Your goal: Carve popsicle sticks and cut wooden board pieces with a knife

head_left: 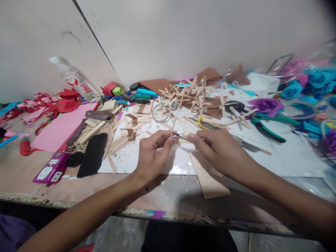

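Pinched upright between the fingertips of my left hand is a thin wooden stick. My right hand is wrapped round a slim metal tool, whose dark tip points left and meets the stick near my left fingertips. Both hands are over a white sheet. Below my right hand a flat wooden board lies at the sheet's front edge. Loose wooden sticks are scattered left of my hands. A heap of crossed sticks stands behind them.
A black phone and a purple case lie at the left, before pink paper. Green-handled pliers and a blade are at the right. Paper flowers are beyond. A bottle leans against the wall.
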